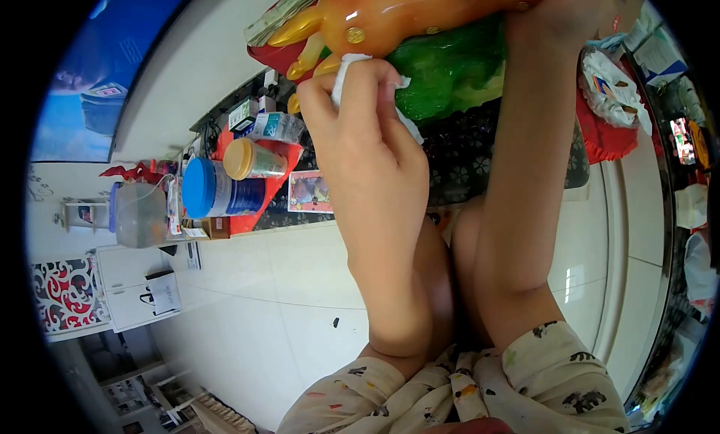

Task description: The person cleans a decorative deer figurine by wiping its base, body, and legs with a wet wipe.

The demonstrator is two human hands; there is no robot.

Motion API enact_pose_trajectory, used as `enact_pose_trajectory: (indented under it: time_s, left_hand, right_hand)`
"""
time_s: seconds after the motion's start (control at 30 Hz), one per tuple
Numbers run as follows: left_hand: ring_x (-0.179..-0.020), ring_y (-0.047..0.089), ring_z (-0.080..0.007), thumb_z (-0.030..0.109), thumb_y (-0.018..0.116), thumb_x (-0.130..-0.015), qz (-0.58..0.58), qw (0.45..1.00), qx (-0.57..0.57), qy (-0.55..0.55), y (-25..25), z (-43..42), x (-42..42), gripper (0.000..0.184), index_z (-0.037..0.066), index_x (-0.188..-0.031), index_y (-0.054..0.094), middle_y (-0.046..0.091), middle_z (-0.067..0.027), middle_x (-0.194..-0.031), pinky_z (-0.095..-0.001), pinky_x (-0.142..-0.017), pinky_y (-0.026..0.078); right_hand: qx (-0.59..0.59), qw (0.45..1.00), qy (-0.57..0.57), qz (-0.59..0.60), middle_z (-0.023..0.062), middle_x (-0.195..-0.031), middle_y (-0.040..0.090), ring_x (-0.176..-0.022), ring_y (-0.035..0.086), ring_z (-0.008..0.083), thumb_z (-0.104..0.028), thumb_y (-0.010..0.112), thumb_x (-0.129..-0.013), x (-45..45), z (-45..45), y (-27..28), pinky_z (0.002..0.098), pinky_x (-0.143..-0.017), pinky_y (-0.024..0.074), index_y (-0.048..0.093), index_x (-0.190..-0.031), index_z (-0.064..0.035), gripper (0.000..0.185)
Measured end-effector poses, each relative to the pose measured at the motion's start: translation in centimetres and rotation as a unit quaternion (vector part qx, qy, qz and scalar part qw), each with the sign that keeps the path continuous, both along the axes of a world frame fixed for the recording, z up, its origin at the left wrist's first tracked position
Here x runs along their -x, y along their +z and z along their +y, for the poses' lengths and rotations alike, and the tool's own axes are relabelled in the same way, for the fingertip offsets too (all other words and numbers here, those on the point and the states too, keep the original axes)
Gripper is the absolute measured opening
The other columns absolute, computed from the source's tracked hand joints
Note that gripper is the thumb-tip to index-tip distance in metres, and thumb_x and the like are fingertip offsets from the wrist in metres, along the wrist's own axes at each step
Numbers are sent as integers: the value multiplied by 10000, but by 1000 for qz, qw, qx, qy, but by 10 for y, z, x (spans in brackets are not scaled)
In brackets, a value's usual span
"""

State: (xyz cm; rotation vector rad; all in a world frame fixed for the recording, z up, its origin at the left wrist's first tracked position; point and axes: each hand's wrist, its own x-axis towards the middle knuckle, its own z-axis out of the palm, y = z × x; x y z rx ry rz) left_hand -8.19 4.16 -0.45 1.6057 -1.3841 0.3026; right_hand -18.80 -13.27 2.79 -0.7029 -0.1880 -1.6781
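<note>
A glossy orange figurine (420,10) with gold coin shapes and golden tips lies across the top, above a translucent green base (450,70). My left hand (367,127) is closed on a crumpled white cloth or tissue (343,78), its fingers bent beside the green base and just below the figurine. At the upper right, my right hand (570,14) is against the figurine's right end; its fingers are hidden. Under the green base is a dark floral-patterned tabletop (450,168).
A blue-lidded jar (199,188), a tan-lidded jar (240,160), a clear plastic container (279,127) and a picture card (307,192) stand or lie at left. A plastic bag (611,89) sits on red cloth (607,138) at right.
</note>
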Motion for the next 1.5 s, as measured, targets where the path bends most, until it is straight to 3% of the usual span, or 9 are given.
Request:
enact_pose_trajectory:
  time_s: [0.17, 0.33, 0.57, 0.97, 1.13, 1.23, 1.27, 1.4, 1.5]
  left_hand:
    - [-926, 552, -286, -96, 572, -938, -5, 999, -32, -22, 3, 4, -4, 211, 76, -1030, 654, 542, -132, -992, -337, -860, 463]
    - [-922, 549, -286, -134, 554, -915, -36, 997, -34, -67, 4, 5, -14, 255, 68, -1025, 664, 537, -130, -987, -330, -855, 472]
    - [-962, 571, -257, -108, 566, -942, 13, 992, -2, -125, 0, 6, -23, 192, 36, -1020, 665, 575, -114, -1015, -304, -868, 475]
    - [-933, 597, -183, 23, 657, -980, 80, 996, -21, -36, 14, 22, -15, 46, 30, -1012, 689, 644, -88, -1030, -282, -858, 463]
    - [-957, 591, -201, 24, 658, -977, 49, 997, -4, -55, 11, 16, -3, 49, 40, -1004, 695, 609, -87, -1011, -297, -863, 463]
    - [-922, 571, -358, -30, 637, -939, 36, 998, -12, -51, 10, 12, 4, 117, 46, -1026, 652, 529, -173, -1012, -398, -810, 483]
    - [-946, 592, -203, 47, 663, -983, 28, 999, -1, -29, 10, 13, 3, 52, 45, -1014, 704, 615, -80, -1021, -294, -871, 458]
    - [-904, 580, -152, 118, 682, -1000, 28, 998, 40, 32, 12, 18, -8, 89, 62, -1048, 732, 634, -52, -1034, -263, -799, 446]
    - [-886, 576, -117, 148, 696, -1001, 75, 996, -11, 55, 17, 24, -9, 114, 64, -1060, 745, 631, -34, -1022, -235, -741, 432]
  right_hand:
    - [-39, 998, -40, -2, 159, -943, 700, -869, 701, 260, -302, 563, -965, -1, -4, 0, 370, -811, 570, 611, -1008, 10, 319]
    - [57, 998, -34, -21, 148, -925, 703, -846, 705, 254, -298, 570, -963, 0, -5, -6, 365, -795, 575, 604, -1009, 1, 305]
    - [-51, 993, -104, 13, 137, -927, 704, -861, 718, 258, -258, 571, -965, 0, -7, -2, 369, -798, 588, 608, -1034, -7, 263]
    - [-25, 992, -105, 70, 166, -941, 726, -837, 719, 247, -259, 517, -996, 2, 0, 2, 369, -781, 590, 625, -1037, 21, 303]
    - [5, 996, -93, 13, 175, -976, 722, -852, 725, 247, -267, 516, -995, -5, 6, 2, 362, -777, 597, 624, -1055, 22, 314]
    - [-33, 994, -103, 21, 178, -985, 722, -865, 728, 260, -269, 523, -992, -8, 6, 6, 368, -788, 599, 622, -1078, 28, 325]
    - [-32, 995, -92, 21, 180, -988, 723, -871, 729, 266, -271, 525, -991, -7, 6, 5, 372, -794, 600, 621, -1087, 31, 331]
    - [82, 996, 2, -46, 203, -1030, 723, -896, 727, 292, -294, 522, -992, 4, 11, -5, 391, -830, 596, 612, -1143, 66, 401]
    - [58, 998, -6, -37, 208, -1039, 725, -895, 729, 292, -299, 523, -992, 0, 10, -4, 386, -833, 595, 611, -1145, 74, 413]
